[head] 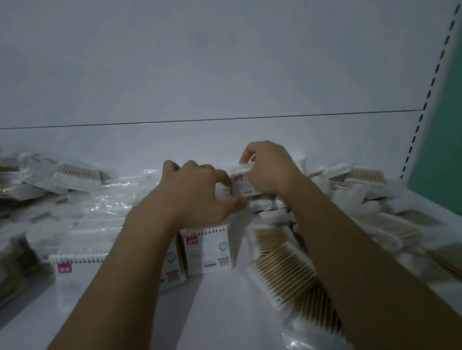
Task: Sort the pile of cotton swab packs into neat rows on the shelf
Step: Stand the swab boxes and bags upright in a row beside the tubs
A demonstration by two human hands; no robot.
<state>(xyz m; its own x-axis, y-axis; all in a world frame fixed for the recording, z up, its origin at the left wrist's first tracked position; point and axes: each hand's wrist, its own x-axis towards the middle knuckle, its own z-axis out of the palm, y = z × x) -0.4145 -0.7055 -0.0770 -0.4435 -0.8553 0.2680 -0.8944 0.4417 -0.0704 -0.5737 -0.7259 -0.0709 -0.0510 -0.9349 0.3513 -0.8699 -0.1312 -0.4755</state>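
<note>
I had the right hand grip an upright pack by its top. The left hand pinched its 9 o'clock edge, apparently to square it. The pile lay at 3 o'clock on the shelf.

White shelf and back panel, slotted upright, green wall, dim light.

One left hand, one right hand, one shelf, many swab packs.
</note>
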